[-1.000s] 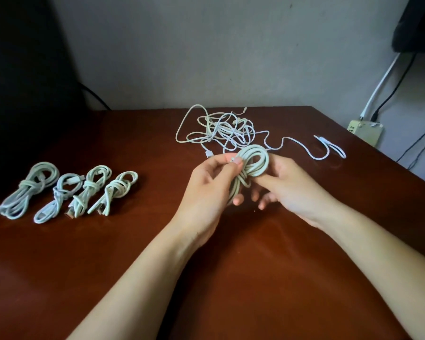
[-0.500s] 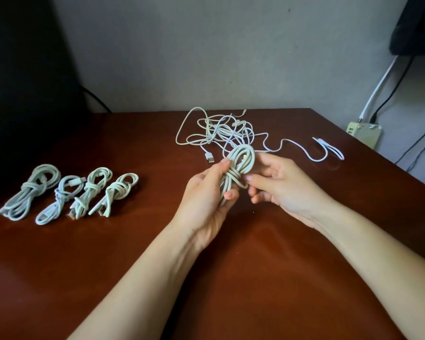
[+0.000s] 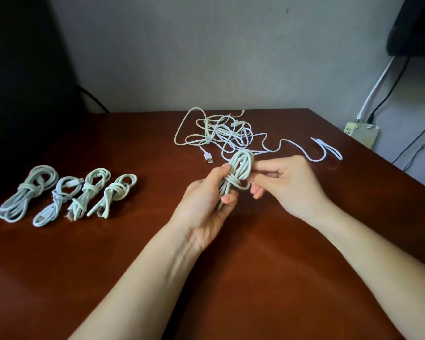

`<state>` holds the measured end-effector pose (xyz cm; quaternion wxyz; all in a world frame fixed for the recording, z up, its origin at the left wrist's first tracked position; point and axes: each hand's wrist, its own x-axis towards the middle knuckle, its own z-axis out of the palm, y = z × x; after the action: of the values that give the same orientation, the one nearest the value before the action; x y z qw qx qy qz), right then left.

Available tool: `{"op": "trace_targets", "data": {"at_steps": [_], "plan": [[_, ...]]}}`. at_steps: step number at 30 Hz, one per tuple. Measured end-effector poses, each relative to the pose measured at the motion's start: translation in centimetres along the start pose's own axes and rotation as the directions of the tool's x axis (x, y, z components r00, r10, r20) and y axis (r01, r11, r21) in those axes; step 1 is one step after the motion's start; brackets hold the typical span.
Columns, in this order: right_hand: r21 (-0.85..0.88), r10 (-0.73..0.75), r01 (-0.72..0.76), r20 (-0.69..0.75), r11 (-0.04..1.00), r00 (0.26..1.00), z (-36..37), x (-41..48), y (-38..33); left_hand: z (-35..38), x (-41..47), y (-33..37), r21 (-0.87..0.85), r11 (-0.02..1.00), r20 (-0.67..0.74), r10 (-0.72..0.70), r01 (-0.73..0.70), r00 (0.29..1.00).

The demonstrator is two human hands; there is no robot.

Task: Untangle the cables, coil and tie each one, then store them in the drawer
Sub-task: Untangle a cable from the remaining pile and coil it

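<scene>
A coiled white cable [image 3: 239, 173] stands upright between my hands above the brown table [image 3: 255, 278]. My left hand [image 3: 206, 204] grips its lower bundle, thumb and fingers curled round it. My right hand [image 3: 287, 185] pinches the wrap at the coil's middle from the right. Behind them lies a tangle of white cables [image 3: 221, 133], with a USB plug [image 3: 208, 158] and one strand [image 3: 326, 149] trailing right. Several coiled and tied cables [image 3: 69, 195] lie in a row at the left. No drawer is in view.
A beige wall box [image 3: 360, 133] with black and white wires sits past the table's right edge. A dark object fills the far left. A dark shape hangs at the top right. The grey wall runs along the table's back edge.
The coil's loop has narrowed and the wrap round its middle has tightened. Both hands have closed in on the bundle and stayed in place.
</scene>
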<state>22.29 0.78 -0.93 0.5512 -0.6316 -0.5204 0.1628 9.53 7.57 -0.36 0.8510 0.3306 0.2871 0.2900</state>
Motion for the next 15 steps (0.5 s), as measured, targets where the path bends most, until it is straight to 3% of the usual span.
{"op": "trace_targets", "data": {"at_steps": [8,11,15], "plan": [[0.074,0.039,-0.042,0.039,0.996,0.998,-0.3,-0.3,-0.6,-0.4,0.1,0.0,0.157,0.986,0.033,0.044,-0.048,0.999],[0.204,0.112,-0.127,0.085,0.971,0.99,-0.3,-0.4,-0.9,-0.5,0.2,-0.1,0.236,0.963,0.033,0.123,-0.128,0.992],[0.424,0.274,-0.332,0.194,0.843,0.942,-0.1,-0.3,-1.4,-0.7,0.5,-0.3,0.315,0.928,-0.018,0.215,-0.198,0.977]]}}
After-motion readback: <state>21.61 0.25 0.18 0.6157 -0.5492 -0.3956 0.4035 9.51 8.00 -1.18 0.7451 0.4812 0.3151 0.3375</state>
